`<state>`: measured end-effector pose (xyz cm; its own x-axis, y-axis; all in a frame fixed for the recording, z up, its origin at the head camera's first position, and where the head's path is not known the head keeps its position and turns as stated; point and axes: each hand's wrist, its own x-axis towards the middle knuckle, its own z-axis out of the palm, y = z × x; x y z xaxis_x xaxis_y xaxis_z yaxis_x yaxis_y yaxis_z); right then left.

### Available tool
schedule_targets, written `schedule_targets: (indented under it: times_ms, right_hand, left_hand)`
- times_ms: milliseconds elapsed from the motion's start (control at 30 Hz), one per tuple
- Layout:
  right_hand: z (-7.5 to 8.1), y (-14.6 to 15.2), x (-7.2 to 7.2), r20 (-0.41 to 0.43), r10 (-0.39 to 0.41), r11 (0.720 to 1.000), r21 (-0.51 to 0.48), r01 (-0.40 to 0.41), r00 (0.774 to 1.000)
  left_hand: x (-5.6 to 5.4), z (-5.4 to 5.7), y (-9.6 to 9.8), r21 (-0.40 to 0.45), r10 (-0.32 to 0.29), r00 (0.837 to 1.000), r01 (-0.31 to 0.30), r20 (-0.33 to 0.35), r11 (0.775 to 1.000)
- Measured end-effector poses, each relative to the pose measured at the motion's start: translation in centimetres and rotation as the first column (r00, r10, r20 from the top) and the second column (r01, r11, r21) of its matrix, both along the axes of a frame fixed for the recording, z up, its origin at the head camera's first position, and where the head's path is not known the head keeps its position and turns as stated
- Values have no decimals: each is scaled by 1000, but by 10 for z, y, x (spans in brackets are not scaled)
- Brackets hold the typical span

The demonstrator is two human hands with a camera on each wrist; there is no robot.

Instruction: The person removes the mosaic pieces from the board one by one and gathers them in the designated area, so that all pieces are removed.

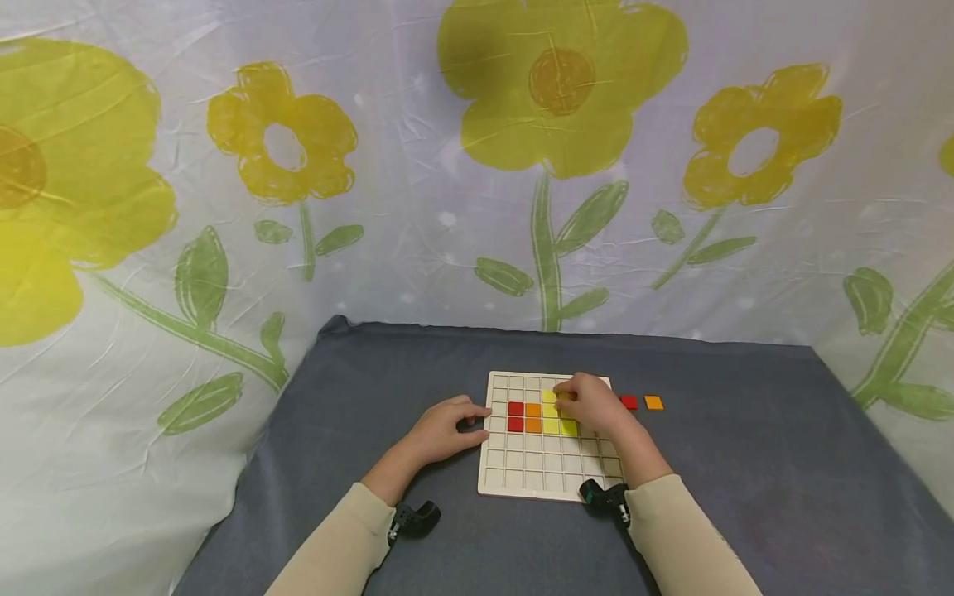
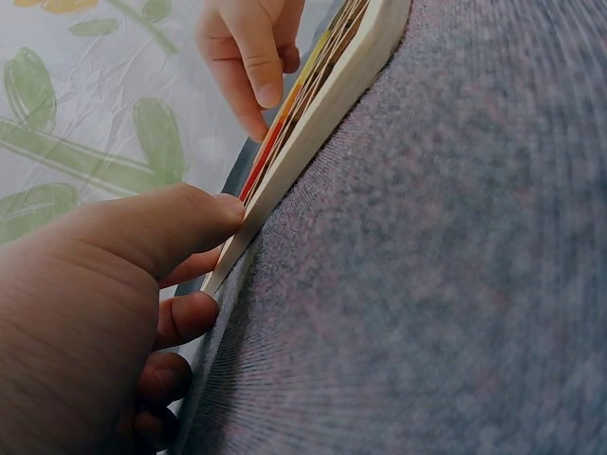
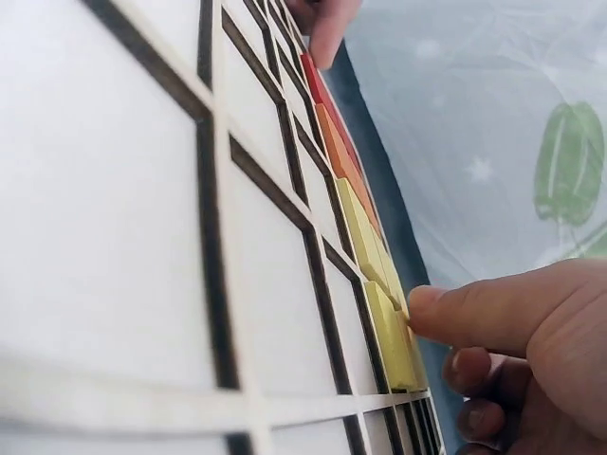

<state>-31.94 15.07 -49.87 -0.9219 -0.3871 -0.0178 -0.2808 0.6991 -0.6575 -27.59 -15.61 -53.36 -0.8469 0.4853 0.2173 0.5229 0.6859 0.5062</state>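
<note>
A pale wooden grid board [image 1: 514, 480] lies on the dark cloth. Red [image 1: 516, 410], orange [image 1: 532, 425] and yellow square tiles [image 1: 551, 426] sit side by side in its cells. My left hand [image 1: 445, 429] touches the board's left edge with thumb and fingertips spread along it. Over the upper right part of the board, my right hand [image 1: 592, 403] has its thumb and index finger at the yellow tiles. In the right wrist view, its thumb meets a yellow tile [image 3: 384, 332], with other fingers curled below; part of that group is hidden.
A loose red tile [image 1: 629, 402] and a loose orange tile [image 1: 653, 403] lie right of the board. Dark cloth [image 1: 417, 364] covers the table. Behind it hangs a white curtain [image 1: 402, 248] with yellow flowers. Each wrist wears a black camera [image 1: 417, 519].
</note>
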Motion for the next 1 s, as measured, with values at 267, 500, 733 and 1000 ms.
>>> schedule_targets:
  times_ms: [267,500,733,1000]
  right_hand:
    - [-2,-4,0,-51,-49,999,14,49,997]
    - [-1,-8,2,-98,-93,996,-3,93,991]
    - [0,-9,3,-88,-112,994,-7,112,990]
    - [4,-5,2,-45,-141,989,-45,139,989]
  left_hand:
    - [1,0,0,2,7,1000,-7,19,1000]
    - [0,-1,0,-4,4,1000,-4,8,1000]
    - [0,0,0,-7,6,1000,-6,13,1000]
    - [-1,0,0,-5,4,1000,-4,17,1000]
